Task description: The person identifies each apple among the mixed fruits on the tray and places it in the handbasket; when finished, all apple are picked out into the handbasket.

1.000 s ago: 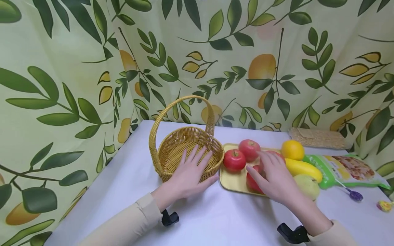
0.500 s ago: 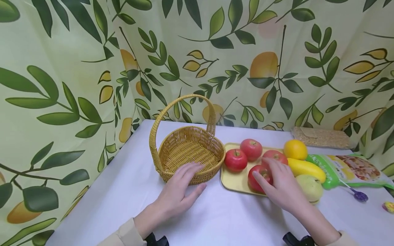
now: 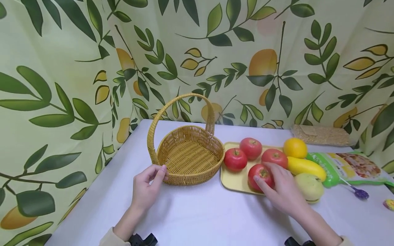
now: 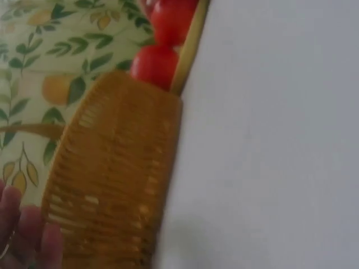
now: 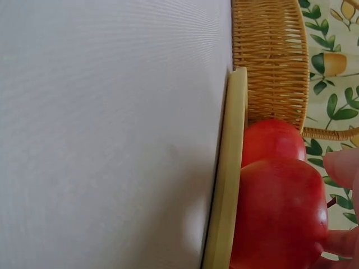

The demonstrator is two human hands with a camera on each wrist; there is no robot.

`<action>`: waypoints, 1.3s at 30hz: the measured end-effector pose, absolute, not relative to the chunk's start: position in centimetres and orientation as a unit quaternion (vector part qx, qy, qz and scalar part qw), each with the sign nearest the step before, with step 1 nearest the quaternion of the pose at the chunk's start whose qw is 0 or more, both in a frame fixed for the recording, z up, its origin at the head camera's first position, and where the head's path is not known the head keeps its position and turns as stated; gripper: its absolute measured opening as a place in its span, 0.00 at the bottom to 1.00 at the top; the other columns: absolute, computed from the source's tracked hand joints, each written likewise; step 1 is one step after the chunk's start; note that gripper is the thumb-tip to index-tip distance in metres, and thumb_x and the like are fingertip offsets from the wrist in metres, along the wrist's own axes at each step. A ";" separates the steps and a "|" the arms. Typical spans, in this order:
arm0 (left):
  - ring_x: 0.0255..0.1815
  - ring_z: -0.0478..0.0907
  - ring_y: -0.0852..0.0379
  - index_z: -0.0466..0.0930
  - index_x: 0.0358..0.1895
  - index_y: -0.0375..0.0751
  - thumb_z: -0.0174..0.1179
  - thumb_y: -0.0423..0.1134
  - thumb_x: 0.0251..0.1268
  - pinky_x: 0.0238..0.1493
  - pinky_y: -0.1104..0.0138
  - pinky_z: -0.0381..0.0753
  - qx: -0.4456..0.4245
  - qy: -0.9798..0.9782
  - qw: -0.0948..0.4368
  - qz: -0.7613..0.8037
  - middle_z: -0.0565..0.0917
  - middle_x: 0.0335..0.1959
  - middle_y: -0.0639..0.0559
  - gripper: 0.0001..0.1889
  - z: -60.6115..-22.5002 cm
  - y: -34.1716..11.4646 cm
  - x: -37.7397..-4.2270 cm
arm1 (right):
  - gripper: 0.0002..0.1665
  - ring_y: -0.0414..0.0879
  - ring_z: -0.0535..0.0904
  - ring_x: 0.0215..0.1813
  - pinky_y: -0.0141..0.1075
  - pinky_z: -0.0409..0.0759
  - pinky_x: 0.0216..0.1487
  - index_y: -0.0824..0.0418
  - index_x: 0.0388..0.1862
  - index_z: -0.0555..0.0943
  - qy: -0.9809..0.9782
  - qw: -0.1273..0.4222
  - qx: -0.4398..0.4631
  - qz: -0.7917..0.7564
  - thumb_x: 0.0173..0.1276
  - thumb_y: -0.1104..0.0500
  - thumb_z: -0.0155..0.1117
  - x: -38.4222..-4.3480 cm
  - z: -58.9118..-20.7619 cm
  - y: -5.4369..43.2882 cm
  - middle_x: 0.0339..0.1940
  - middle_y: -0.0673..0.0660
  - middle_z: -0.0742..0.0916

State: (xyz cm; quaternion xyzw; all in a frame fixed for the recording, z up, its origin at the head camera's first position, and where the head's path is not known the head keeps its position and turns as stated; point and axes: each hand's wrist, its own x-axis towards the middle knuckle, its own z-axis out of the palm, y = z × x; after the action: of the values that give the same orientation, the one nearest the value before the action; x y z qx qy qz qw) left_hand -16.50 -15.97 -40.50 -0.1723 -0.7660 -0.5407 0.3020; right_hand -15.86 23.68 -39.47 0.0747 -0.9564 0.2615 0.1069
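Note:
In the head view, my left hand (image 3: 147, 186) is at the front-left rim of the round wicker basket (image 3: 191, 179), its thumb tip close to the curled fingers. The left wrist view shows the fingertips (image 4: 50, 244) overlapping the basket's edge; whether they pinch the rim is unclear. My right hand (image 3: 286, 188) arches over the front red apple (image 3: 257, 181), thumb and fingers spread. From the right wrist view, the thumb (image 5: 345, 165) appears just above that apple, not closed round it. Several apples lie on the yellow tray (image 3: 231, 184), touching or nearly touching the basket.
Right of the tray sit an orange (image 3: 294, 148), a yellow banana-shaped fruit (image 3: 307, 169) and a pale green fruit (image 3: 309, 187). Beyond them lie a green food bag (image 3: 354, 167), a purple-tipped stick (image 3: 360, 194) and a flat beige pack (image 3: 321, 135). A leaf-print cloth hangs behind.
My left hand has drawn back from over the basket to its front-left rim, its fingers curling. My right hand keeps nearly the same place above the front apple. Basket and fruit have not moved.

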 end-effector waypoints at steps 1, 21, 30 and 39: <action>0.26 0.82 0.54 0.82 0.32 0.38 0.61 0.26 0.71 0.35 0.73 0.83 -0.159 -0.769 0.292 -0.546 0.83 0.25 0.49 0.08 -40.6 -16.4 -16.6 | 0.44 0.67 0.70 0.64 0.68 0.72 0.61 0.67 0.73 0.68 -0.956 0.107 0.074 0.261 0.73 0.37 0.64 -15.9 -39.4 23.7 0.66 0.70 0.76; 0.50 0.83 0.53 0.77 0.60 0.32 0.59 0.26 0.71 0.54 0.60 0.83 -0.134 -0.664 -0.057 -0.733 0.83 0.53 0.40 0.17 -41.5 -25.2 -22.6 | 0.49 0.65 0.72 0.64 0.64 0.80 0.56 0.62 0.75 0.65 -0.944 0.050 0.072 0.319 0.67 0.36 0.71 -16.6 -39.7 23.7 0.68 0.68 0.74; 0.68 0.73 0.51 0.78 0.65 0.39 0.53 0.30 0.79 0.68 0.62 0.73 -0.195 -0.598 -0.120 -0.768 0.74 0.69 0.45 0.17 -43.2 -24.6 -22.7 | 0.58 0.62 0.75 0.59 0.57 0.85 0.50 0.59 0.76 0.65 -0.940 0.007 0.032 0.340 0.57 0.31 0.76 -16.7 -39.7 24.3 0.65 0.67 0.76; 0.63 0.77 0.54 0.80 0.62 0.36 0.54 0.30 0.79 0.68 0.63 0.73 -0.211 -0.587 -0.115 -0.773 0.80 0.61 0.46 0.14 -43.6 -23.9 -22.7 | 0.60 0.69 0.71 0.63 0.67 0.80 0.52 0.61 0.77 0.65 -0.949 -0.012 0.054 0.310 0.56 0.30 0.75 -17.6 -39.2 25.1 0.68 0.70 0.74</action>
State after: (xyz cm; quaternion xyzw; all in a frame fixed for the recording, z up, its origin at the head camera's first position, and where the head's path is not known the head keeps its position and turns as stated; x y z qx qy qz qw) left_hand -22.65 -23.93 -43.55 -0.2107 -0.5868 -0.7733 -0.1151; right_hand -17.65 25.08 -39.25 0.0541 -0.9491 0.3101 -0.0120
